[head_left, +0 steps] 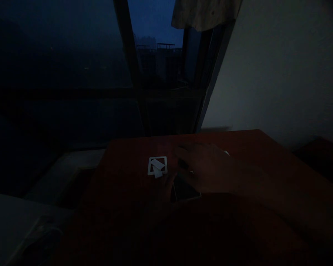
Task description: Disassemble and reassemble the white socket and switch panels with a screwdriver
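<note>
In very dim light, a dark flat rectangular object point(186, 189) with a thin pale edge is over the table; its exact kind is not clear. My left hand point(165, 190) is closed at its left side, the fingers faint in shadow. Reaching in from the right, my right hand point(208, 162) is over its upper part, fingers curled. A tiny bright spot shows beneath that hand, and whatever its fingers hold is too dark to make out. Left of the hands, a white square frame point(149, 166) lies flat, with two pale strips point(157, 164) crossed over it.
The reddish-brown table point(122, 173) reaches back towards a dark window point(158, 37). A small white bit point(226, 152) shows behind my right wrist. A pale wall point(274, 66) rises at the right, and a piece of cloth point(205, 14) hangs at the top.
</note>
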Demonstrator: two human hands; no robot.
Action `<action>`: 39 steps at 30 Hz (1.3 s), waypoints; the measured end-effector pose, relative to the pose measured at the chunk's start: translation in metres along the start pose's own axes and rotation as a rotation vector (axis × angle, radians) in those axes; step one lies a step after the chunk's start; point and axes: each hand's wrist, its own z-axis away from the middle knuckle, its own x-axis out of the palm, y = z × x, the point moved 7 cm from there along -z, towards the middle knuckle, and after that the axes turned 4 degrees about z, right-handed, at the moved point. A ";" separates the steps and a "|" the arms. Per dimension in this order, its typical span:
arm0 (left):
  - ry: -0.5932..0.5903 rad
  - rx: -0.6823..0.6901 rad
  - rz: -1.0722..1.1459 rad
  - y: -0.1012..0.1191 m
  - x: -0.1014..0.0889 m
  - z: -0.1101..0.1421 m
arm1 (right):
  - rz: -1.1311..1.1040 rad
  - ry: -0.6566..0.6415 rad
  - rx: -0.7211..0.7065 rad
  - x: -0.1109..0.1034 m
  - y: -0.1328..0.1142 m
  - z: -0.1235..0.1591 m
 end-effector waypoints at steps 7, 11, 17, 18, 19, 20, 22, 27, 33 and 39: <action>0.003 -0.007 -0.007 0.002 0.000 0.000 | 0.100 -0.062 0.063 0.000 0.002 -0.004; 0.003 -0.007 -0.008 0.003 -0.002 0.000 | 0.111 -0.050 0.070 0.000 0.001 -0.004; 0.003 0.002 -0.001 0.005 -0.003 -0.001 | 0.000 -0.061 -0.049 -0.004 -0.002 0.003; 0.003 0.004 0.001 0.006 -0.003 0.000 | 0.015 -0.057 -0.040 -0.005 -0.001 0.003; 0.004 0.004 0.002 0.006 -0.003 0.000 | 0.038 -0.050 -0.024 -0.006 0.000 0.003; 0.004 0.003 0.003 0.006 -0.003 0.000 | 0.061 -0.044 -0.008 -0.006 0.001 0.002; 0.005 0.001 0.003 0.005 -0.003 0.000 | 0.106 -0.040 0.018 -0.005 0.000 0.000; 0.002 -0.005 0.000 0.002 -0.001 -0.001 | 0.184 -0.067 0.113 -0.001 0.003 -0.006; 0.011 -0.003 0.000 0.002 -0.001 -0.001 | -0.006 -0.065 0.018 -0.006 0.002 0.001; 0.003 0.004 0.006 0.006 -0.003 -0.001 | -0.028 -0.077 -0.045 -0.003 0.000 0.003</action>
